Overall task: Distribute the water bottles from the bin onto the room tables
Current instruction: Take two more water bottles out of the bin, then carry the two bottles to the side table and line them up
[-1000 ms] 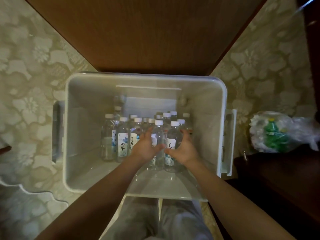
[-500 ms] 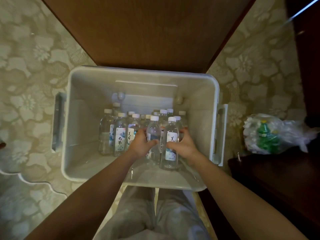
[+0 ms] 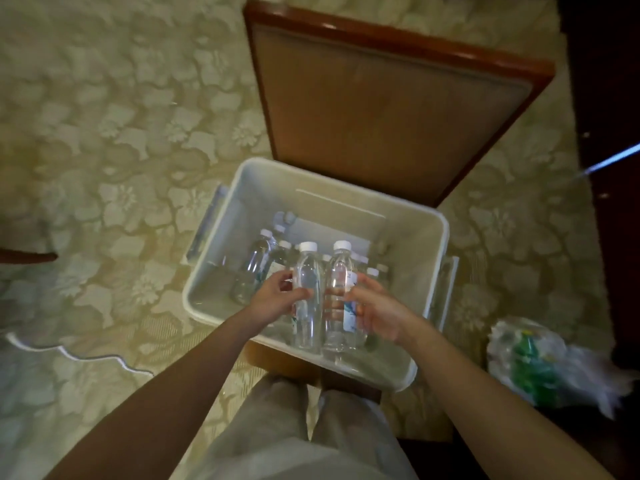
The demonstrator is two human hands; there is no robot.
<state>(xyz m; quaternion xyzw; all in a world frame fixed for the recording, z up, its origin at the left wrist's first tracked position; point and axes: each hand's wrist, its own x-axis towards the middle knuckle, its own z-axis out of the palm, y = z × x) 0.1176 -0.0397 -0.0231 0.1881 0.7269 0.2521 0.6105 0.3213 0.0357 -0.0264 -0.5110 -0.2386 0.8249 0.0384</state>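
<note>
Just raised out of the remaining bottles (image 3: pixel 264 252), upright over the bin (image 3: pixel 412 271) — left bottle (image 3: pixel 306 289) clasped in the left grip (image 3: pixel 277 301), right bottle (image 3: pixel 341 282) in the right grip (image 3: pixel 379 315) — likely ready for carrying to a desk.

Prob. hotel function rm: floral carpet (image 3: pixel 121 150), wood-framed upholstered chair (image 3: pixel 391 109).
</note>
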